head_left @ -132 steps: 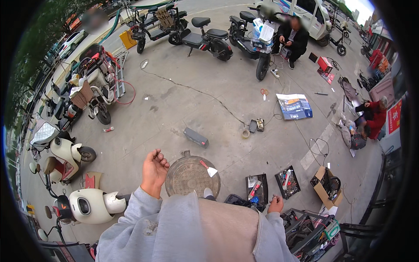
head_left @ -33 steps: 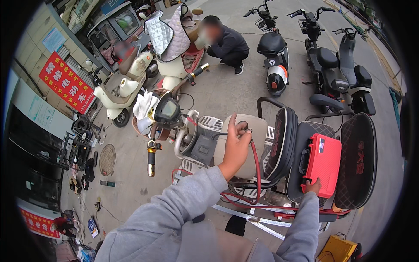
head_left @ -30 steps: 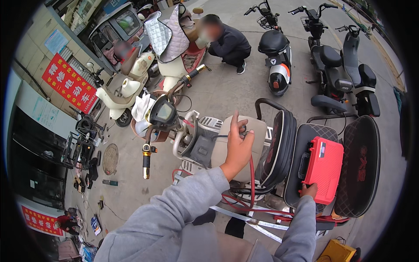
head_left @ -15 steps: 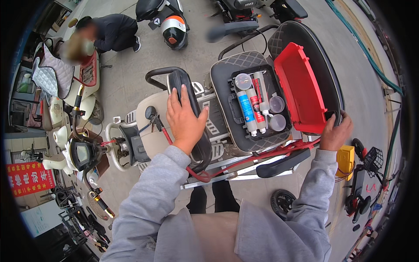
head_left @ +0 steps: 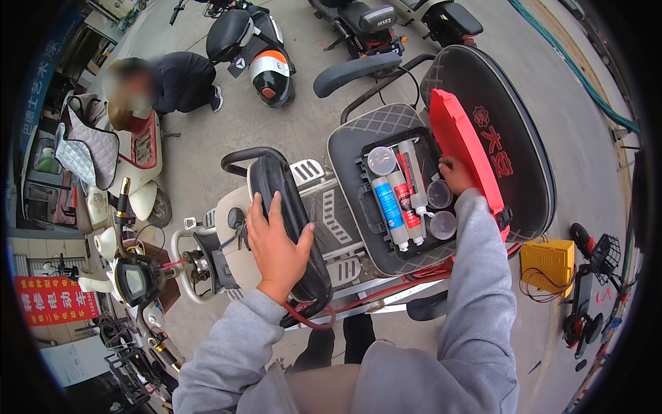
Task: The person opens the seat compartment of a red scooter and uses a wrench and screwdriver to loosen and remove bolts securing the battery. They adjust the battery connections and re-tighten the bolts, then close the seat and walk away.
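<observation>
My left hand [head_left: 278,247] lies with fingers spread on the black padded seat back [head_left: 312,259] of an electric trike. My right hand [head_left: 458,176] reaches over the far right side of an open black case [head_left: 363,185], against the inside of its red lid [head_left: 463,131]. Its fingers are curled; whatever they hold is hidden. In the case lie a blue-labelled tube [head_left: 390,210], a red-labelled tube [head_left: 405,204], another tube behind them and several round clear tubs [head_left: 381,161]. The case rests on the grey quilted rear seat [head_left: 386,110].
A black armrest [head_left: 355,72] sticks out beyond the rear seat. The trike's handlebar and display [head_left: 136,281] are at left. A person [head_left: 183,79] crouches by another scooter at upper left. A yellow box [head_left: 547,265] with cables stands on the ground at right. Parked scooters [head_left: 269,69] line the far side.
My right hand has left the near end of the lid and moved inward, into the case. The red lid now stands steeper. My left hand stays on the seat back; the whole view has shifted.
</observation>
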`<action>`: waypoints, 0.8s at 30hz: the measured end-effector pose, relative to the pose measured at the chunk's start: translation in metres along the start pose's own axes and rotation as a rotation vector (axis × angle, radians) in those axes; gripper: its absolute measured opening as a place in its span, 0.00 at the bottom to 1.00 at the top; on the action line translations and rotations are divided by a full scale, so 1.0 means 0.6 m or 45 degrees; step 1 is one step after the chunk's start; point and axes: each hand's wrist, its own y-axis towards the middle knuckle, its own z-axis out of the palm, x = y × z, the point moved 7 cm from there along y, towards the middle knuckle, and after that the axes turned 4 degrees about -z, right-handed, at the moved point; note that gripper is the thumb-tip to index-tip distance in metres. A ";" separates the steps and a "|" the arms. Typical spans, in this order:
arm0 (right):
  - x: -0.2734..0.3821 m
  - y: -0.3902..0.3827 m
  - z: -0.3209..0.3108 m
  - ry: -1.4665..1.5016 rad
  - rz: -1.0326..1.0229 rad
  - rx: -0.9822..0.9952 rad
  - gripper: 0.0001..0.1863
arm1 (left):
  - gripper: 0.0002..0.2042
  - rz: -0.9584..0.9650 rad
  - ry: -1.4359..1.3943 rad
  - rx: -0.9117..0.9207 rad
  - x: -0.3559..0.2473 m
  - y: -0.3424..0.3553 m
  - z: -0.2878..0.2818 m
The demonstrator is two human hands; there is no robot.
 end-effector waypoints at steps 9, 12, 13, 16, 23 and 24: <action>0.074 0.146 0.199 -1.045 -0.639 -0.046 0.09 | 0.32 -0.101 -0.131 0.046 0.022 -0.006 0.000; 0.058 0.162 0.219 -1.194 -0.619 0.009 0.11 | 0.31 -0.119 -0.105 0.014 0.024 -0.006 -0.008; 0.040 0.164 0.223 -1.254 -0.508 0.104 0.12 | 0.31 -0.126 -0.108 0.027 0.022 -0.006 -0.007; 0.013 0.169 0.225 -1.299 -0.232 0.123 0.13 | 0.30 -0.146 -0.112 0.071 0.020 -0.004 -0.001; -0.011 0.185 0.182 -1.160 0.037 0.119 0.20 | 0.29 -0.140 -0.123 0.064 0.022 -0.006 -0.004; -0.013 0.188 0.165 -1.107 0.013 0.101 0.21 | 0.28 -0.139 -0.135 0.058 0.022 -0.007 -0.005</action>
